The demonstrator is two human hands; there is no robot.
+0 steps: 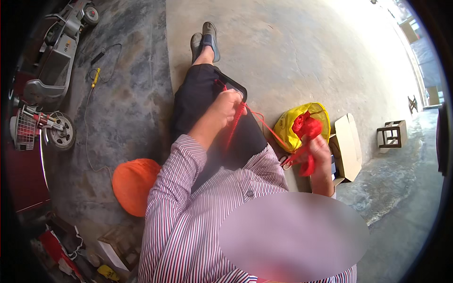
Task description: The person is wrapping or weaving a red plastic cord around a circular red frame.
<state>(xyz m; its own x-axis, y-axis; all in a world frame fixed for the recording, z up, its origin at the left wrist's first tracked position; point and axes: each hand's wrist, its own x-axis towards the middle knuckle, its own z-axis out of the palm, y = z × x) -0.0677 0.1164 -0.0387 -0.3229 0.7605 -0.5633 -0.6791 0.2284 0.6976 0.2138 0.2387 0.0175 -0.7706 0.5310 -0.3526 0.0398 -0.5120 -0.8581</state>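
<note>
My left hand (229,106) is closed above my dark trousers, gripping a thin red cord (234,125) whose textured length hangs down over my lap. A short bit of the red stuff sticks out past the fist's far side. From there a red strand (270,128) runs right, toward my other hand. My right hand (320,153) has its fingers closed on a loose red ribbon (307,166), beside an open yellow bag (285,129). Inside the bag lies a red bundle (306,124). Small dark rings (285,163), perhaps scissor handles, show by the ribbon.
An open cardboard box (348,146) stands right of the bag. Under my left wrist a black-rimmed flat thing (234,85) rests at my knee. An orange round seat (135,186) is at left, near a cable with a yellow handle (96,78). A scooter (54,70) and a small stool (392,134) stand farther off.
</note>
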